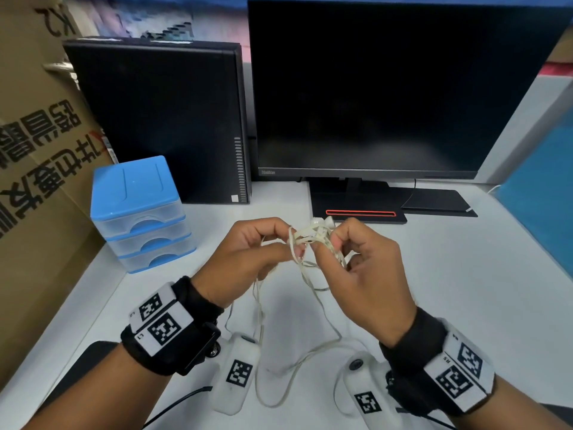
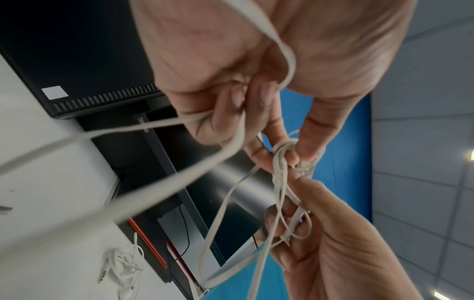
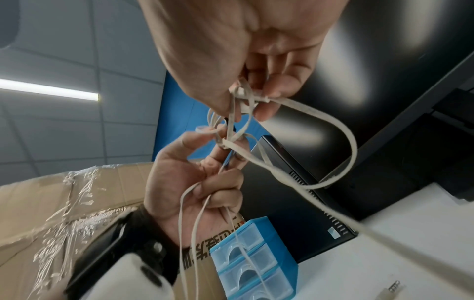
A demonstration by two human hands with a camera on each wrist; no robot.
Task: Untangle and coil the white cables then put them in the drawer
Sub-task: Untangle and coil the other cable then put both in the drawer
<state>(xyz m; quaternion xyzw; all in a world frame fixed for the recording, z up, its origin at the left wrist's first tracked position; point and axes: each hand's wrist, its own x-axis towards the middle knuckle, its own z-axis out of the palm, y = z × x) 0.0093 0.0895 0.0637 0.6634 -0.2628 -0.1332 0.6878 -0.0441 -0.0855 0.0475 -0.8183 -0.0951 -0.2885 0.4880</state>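
Note:
A tangle of flat white cable hangs in the air above the desk, held between both hands. My left hand pinches the knot with thumb and forefinger, and more strands run through its curled fingers. My right hand grips the other side of the knot. Long loops hang down onto the desk between my wrists. A second bundle of white earphone cable lies on the desk by the monitor base. The blue three-drawer unit stands at the left, all drawers closed.
A black PC tower and a dark monitor on its stand fill the back of the white desk. A large cardboard box leans at the left. A blue partition borders the right.

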